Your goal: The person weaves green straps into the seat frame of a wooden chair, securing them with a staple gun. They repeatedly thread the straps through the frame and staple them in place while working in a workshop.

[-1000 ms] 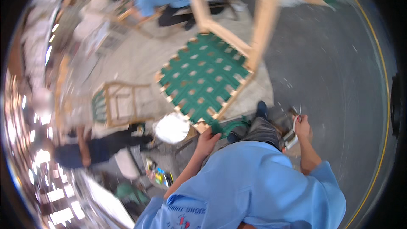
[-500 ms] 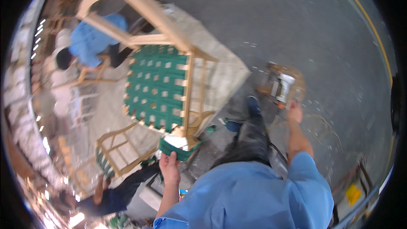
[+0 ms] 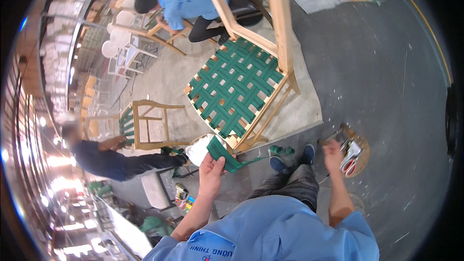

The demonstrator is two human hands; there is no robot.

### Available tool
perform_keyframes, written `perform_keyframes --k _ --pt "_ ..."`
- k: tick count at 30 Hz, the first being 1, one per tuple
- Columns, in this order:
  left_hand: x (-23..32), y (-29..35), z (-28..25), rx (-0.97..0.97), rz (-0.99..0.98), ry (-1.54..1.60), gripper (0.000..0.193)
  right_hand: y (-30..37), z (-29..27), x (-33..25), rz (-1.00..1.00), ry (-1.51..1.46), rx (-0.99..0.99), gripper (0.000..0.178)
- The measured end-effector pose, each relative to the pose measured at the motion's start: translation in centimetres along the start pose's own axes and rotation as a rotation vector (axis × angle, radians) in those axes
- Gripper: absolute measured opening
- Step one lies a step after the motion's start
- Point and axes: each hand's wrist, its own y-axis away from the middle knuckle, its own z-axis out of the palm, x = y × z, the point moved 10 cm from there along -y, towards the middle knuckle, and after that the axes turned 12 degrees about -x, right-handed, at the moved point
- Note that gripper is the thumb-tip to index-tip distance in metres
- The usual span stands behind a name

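Rightward, green webbing [image 3: 224, 158] extends from the left hand [image 3: 211, 172].

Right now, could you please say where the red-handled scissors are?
In the head view, the scissors lie right of centre on the round stool, beside the right hand.

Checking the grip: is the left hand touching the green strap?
Touching: the head view shows the left hand pinching the green strap with thumb and fingers.

I log: matt green cloth strap [image 3: 218, 149] in the left fingers [image 3: 220, 164]; smooth pale wood chair frame [image 3: 284, 31] beyond them; red plastic-looking scissor handles [image 3: 344, 166] near the right fingers [image 3: 332, 149].
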Motion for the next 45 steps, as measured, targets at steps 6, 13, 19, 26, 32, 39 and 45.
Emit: perform_keyframes --k 6,13,19,26,32,39,45 --pt "-0.1 0.6 1.0 -0.021 0.152 0.054 0.031 11.3 21.9 -30.7 -0.73 0.027 -1.144 0.063" --pt "0.4 -1.5 -2.9 0.058 0.186 0.112 0.021 10.2 26.2 -26.9 0.055 -0.262 -1.36 0.027" --pt "-6.9 -3.4 -15.9 0.255 -0.093 0.253 0.041 -7.2 13.4 -31.1 -0.178 -0.462 -0.304 0.035" --pt "-17.0 -11.7 -21.1 0.185 -0.574 0.34 0.074 -14.2 8.8 -45.8 -0.535 -0.567 0.168 0.044" --pt "-17.9 -16.3 -20.6 -0.012 -0.455 0.642 0.057 -14.2 13.4 -47.3 -0.403 -0.493 0.367 0.043" --pt "-19.1 -16.9 -19.8 0.121 -0.394 0.682 0.053 -15.6 13.3 -50.0 -0.453 -0.244 0.293 0.047" --pt "-19.5 -17.2 -15.4 0.194 -0.281 0.812 0.054 -21.9 15.8 -52.0 -0.374 -0.174 0.201 0.052"
